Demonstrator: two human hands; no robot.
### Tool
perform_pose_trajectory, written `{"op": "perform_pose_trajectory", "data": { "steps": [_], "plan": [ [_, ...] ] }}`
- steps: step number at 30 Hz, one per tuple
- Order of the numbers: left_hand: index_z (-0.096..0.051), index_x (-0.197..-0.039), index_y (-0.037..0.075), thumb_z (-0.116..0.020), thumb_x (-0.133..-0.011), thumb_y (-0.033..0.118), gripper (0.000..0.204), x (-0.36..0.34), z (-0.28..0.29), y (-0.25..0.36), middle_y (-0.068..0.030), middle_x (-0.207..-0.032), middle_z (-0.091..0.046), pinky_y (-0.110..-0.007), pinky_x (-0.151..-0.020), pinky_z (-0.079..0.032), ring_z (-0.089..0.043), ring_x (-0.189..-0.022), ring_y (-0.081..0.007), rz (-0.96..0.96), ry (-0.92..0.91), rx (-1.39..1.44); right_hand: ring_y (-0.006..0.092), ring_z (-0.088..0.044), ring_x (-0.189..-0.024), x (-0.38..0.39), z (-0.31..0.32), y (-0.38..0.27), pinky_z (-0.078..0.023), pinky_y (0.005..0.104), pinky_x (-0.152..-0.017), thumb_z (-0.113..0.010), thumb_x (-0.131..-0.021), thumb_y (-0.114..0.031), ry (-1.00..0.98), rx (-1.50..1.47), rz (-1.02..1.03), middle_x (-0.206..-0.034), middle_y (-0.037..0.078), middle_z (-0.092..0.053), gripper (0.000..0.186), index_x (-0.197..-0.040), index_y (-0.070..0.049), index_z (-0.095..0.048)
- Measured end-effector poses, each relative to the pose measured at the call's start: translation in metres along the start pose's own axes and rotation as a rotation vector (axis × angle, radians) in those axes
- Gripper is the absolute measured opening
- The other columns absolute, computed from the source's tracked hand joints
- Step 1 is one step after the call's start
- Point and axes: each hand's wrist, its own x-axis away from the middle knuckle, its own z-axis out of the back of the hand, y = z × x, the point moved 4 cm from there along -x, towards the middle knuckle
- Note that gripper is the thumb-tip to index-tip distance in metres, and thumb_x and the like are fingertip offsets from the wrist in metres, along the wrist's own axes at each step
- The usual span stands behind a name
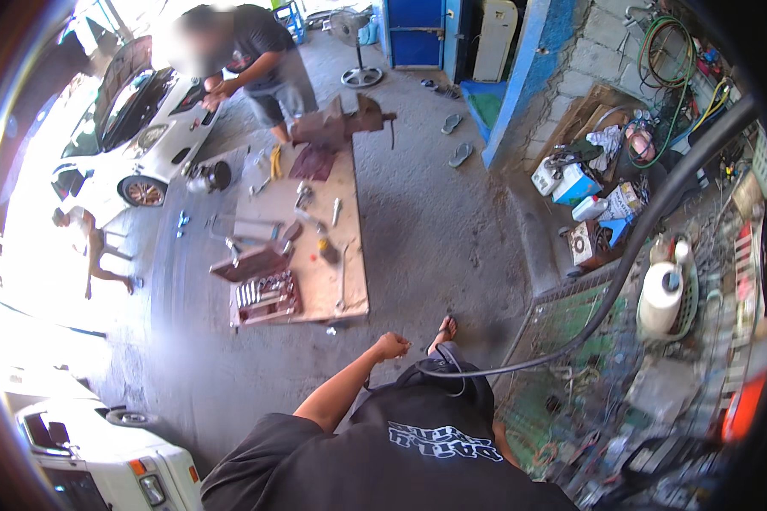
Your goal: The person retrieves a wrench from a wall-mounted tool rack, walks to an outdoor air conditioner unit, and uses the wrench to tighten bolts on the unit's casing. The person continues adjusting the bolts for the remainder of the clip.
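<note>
My left hand (391,346) is held out in front of my body, its fingers curled together. Something very small may be at the fingertips; I cannot make it out. The hand is above the floor, a short way from the near edge of the workbench (354,255). On that bench, nearest to the hand, lie a long wrench (343,277) and an open dark red tool case (294,308) with sockets. A hammer (291,234) and a bench vise (345,123) are farther off. Of my right arm only a strip of forearm shows at my side; the hand is hidden.
A co-worker (260,51) stands beyond the vise, near a white car (132,140) with its hood up. At right are a cluttered mesh-topped bench (562,349) and a white jug (660,298). A black cable (601,324) arcs from my waist. A fan (360,55) stands at the back.
</note>
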Motion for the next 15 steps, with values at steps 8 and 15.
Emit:
{"op": "perform_pose_trajectory", "data": {
  "steps": [8,15],
  "plan": [
    [-0.078,-0.089,0.004,-0.075,-0.093,0.031,0.027,-0.117,0.064,0.150,-0.0035,-0.073,-0.070,-0.033,-0.057,-0.052,-0.066,-0.062,-0.0149,0.134,-0.037,-0.038,0.0246,-0.070,-0.069,-0.189,0.104,-0.288,-0.057,0.0401,-0.057,-0.066,-0.093,-0.015,0.082,-0.535,0.007,-0.085,0.013,-0.072,0.018,-0.107,-0.003,-0.070],
    [-0.079,-0.097,0.004,-0.076,-0.094,0.039,0.036,-0.225,0.137,0.284,-0.0050,-0.080,-0.072,-0.033,-0.061,-0.053,-0.067,-0.070,-0.0153,0.141,0.106,0.097,0.0205,-0.064,-0.056,-0.299,0.161,-0.524,-0.048,0.0334,-0.044,-0.066,-0.095,-0.020,0.062,-0.641,0.066,-0.081,0.009,-0.071,0.016,-0.102,-0.007,-0.068]
  ]
}}
